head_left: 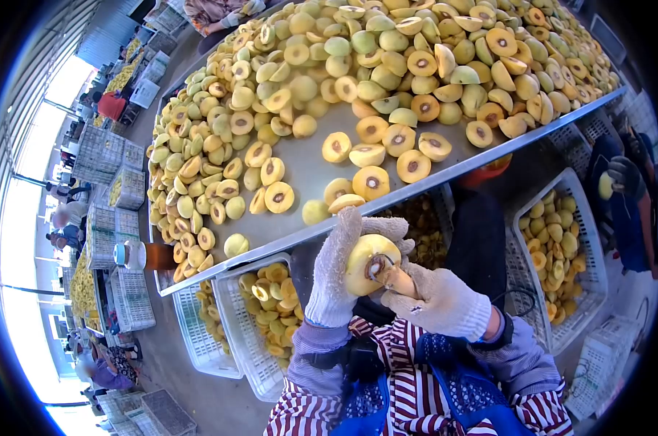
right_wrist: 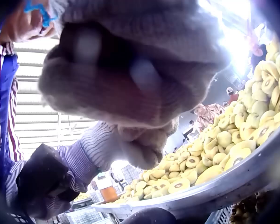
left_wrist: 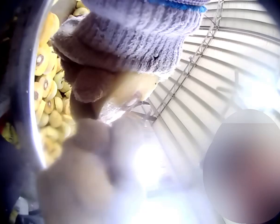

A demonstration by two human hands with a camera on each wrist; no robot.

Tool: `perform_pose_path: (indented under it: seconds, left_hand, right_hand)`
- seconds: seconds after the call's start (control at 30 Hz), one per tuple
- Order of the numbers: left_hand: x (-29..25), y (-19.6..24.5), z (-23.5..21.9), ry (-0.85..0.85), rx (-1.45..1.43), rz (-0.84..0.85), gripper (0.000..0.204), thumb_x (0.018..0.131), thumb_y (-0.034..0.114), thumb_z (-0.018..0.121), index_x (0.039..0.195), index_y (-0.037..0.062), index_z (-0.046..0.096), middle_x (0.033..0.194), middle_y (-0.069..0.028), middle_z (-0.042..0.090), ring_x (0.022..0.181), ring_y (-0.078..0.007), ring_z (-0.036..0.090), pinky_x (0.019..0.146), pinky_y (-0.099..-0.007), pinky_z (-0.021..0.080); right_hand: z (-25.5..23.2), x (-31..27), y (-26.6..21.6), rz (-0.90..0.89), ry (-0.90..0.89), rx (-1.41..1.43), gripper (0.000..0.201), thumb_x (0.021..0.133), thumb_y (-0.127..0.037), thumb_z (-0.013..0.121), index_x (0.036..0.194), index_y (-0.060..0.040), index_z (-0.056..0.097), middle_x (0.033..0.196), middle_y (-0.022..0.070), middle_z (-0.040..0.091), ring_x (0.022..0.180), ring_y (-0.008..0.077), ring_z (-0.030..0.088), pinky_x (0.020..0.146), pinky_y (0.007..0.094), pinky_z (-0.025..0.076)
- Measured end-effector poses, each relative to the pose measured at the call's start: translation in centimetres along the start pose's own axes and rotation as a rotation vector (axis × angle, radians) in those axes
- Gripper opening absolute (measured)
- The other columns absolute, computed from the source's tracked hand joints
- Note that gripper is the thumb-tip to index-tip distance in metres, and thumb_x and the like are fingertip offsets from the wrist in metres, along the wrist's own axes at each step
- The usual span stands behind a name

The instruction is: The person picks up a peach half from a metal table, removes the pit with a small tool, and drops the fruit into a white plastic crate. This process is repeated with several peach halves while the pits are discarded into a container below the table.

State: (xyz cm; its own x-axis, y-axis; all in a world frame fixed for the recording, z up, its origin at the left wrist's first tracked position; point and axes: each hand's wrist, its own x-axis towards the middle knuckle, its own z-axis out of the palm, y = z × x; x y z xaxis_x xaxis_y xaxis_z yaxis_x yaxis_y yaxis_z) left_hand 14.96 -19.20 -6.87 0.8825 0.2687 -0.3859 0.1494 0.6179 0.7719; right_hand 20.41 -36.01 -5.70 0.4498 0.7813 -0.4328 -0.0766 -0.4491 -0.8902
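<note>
My gloved left hand [head_left: 334, 272] grips a halved yellow peach [head_left: 359, 263], its cut face and brown pit cavity turned toward the right hand. In my gloved right hand [head_left: 445, 299] is a small pitting tool with a curved dark metal loop [head_left: 377, 269], its tip at the pit. The right hand's fingers curl round the tool's grip and hide most of it. Both hands are held just in front of the near rim of a metal table [head_left: 445, 176]. Gloves fill much of both wrist views, where the tool is hardly visible.
A large heap of peach halves [head_left: 387, 65] covers most of the table, with loose halves [head_left: 372, 182] near its rim. White crates of fruit stand below, one at left [head_left: 253, 341] and one at right [head_left: 598, 280]. A jar of amber liquid [head_left: 158, 256] is at the table's left corner.
</note>
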Motion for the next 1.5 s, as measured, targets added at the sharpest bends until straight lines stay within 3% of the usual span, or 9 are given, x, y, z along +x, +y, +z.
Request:
perform_pose_path:
  seconds: [0.13, 0.27, 0.37, 0.47, 0.57, 0.7, 0.87, 1.27, 1.5]
  left_hand:
    - [0.7, 0.0, -0.2, 0.048, -0.065, 0.008, 0.078, 0.095, 0.062, 0.05, 0.132, -0.0072, 0.047, 0.113, -0.0262, 0.063, 0.095, -0.0415, 0.069, 0.076, -0.0476, 0.063]
    - [0.2, -0.1, -0.1, 0.031, -0.05, 0.02, 0.08, 0.095, 0.063, 0.05, 0.131, -0.0091, 0.046, 0.115, -0.0258, 0.062, 0.096, -0.0416, 0.068, 0.076, -0.0475, 0.063]
    - [0.4, -0.3, -0.2, 0.047, -0.043, 0.022, 0.081, 0.095, 0.063, 0.05, 0.131, -0.0093, 0.046, 0.116, -0.0248, 0.062, 0.097, -0.0406, 0.068, 0.077, -0.0462, 0.062]
    - [0.4, -0.3, -0.2, 0.042, -0.089, 0.063, 0.075, 0.096, 0.06, 0.051, 0.129, -0.0076, 0.05, 0.114, -0.0228, 0.064, 0.097, -0.0358, 0.069, 0.079, -0.0423, 0.061]
    - [0.2, -0.1, -0.2, 0.053, 0.042, 0.152, 0.064, 0.099, 0.054, 0.051, 0.125, -0.0047, 0.055, 0.112, -0.0198, 0.067, 0.096, -0.0274, 0.069, 0.079, -0.0359, 0.059]
    - [0.7, -0.3, -1.6, 0.053, -0.057, 0.118, 0.061, 0.1, 0.05, 0.052, 0.13, -0.0028, 0.051, 0.112, -0.0204, 0.067, 0.097, -0.0294, 0.069, 0.081, -0.037, 0.059]
    - [0.5, -0.4, -1.5, -0.039, -0.183, 0.021, 0.065, 0.098, 0.054, 0.053, 0.13, -0.0025, 0.05, 0.113, -0.0235, 0.066, 0.099, -0.0366, 0.069, 0.083, -0.044, 0.06]
    - [-0.1, -1.1, -0.2, 0.045, -0.103, 0.037, 0.077, 0.096, 0.061, 0.05, 0.131, -0.0073, 0.048, 0.112, -0.0245, 0.065, 0.095, -0.0429, 0.068, 0.083, -0.0483, 0.06]
    - [-0.5, -0.4, 0.8, 0.006, 0.158, 0.076, 0.074, 0.096, 0.061, 0.051, 0.126, -0.0062, 0.056, 0.109, -0.0202, 0.067, 0.092, -0.0318, 0.07, 0.081, -0.0395, 0.059]
  right_hand:
    - [-0.2, -0.4, -0.5, 0.007, -0.175, 0.138, 0.038, 0.089, -0.039, 0.069, 0.106, -0.0059, 0.061, 0.084, 0.018, 0.068, 0.078, 0.0367, 0.069, 0.068, 0.0414, 0.053]
    - [0.2, -0.4, 0.4, -0.024, 0.069, 0.0, 0.039, 0.088, -0.04, 0.071, 0.105, -0.0054, 0.061, 0.078, 0.0201, 0.066, 0.076, 0.0383, 0.068, 0.066, 0.0415, 0.052]
    - [0.8, -0.1, 1.3, -0.104, 0.136, -0.068, 0.041, 0.087, -0.041, 0.071, 0.105, -0.0046, 0.061, 0.076, 0.0148, 0.066, 0.07, 0.0323, 0.068, 0.064, 0.04, 0.052]
    - [0.3, -0.5, -0.2, 0.063, -0.145, 0.433, 0.038, 0.091, -0.03, 0.07, 0.116, -0.0021, 0.06, 0.069, 0.0037, 0.061, 0.055, 0.0112, 0.057, 0.049, 0.0244, 0.043]
    - [-0.4, -0.1, -0.9, 0.23, -0.264, 0.373, 0.038, 0.092, -0.025, 0.07, 0.119, -0.001, 0.057, 0.066, 0.0009, 0.058, 0.049, 0.0062, 0.053, 0.043, 0.0209, 0.039]
    - [-0.6, -0.4, 0.1, 0.12, 0.268, 0.417, 0.027, 0.09, -0.024, 0.071, 0.106, -0.0047, 0.062, 0.08, 0.0027, 0.066, 0.071, 0.0093, 0.062, 0.066, 0.0254, 0.051]
    - [1.2, 0.1, 1.2, -0.127, 0.186, 0.058, 0.041, 0.088, -0.038, 0.07, 0.109, -0.0045, 0.061, 0.078, 0.0186, 0.067, 0.073, 0.0356, 0.069, 0.065, 0.038, 0.054]
    - [1.8, 0.2, 1.2, -0.155, 0.244, -0.226, 0.04, 0.091, -0.041, 0.065, 0.112, -0.0078, 0.059, 0.076, 0.0177, 0.068, 0.069, 0.0396, 0.067, 0.062, 0.0463, 0.054]
    - [1.9, 0.6, 3.3, -0.161, 0.085, 0.013, 0.039, 0.093, -0.038, 0.064, 0.112, -0.0052, 0.059, 0.082, 0.0176, 0.069, 0.075, 0.0383, 0.068, 0.067, 0.043, 0.054]
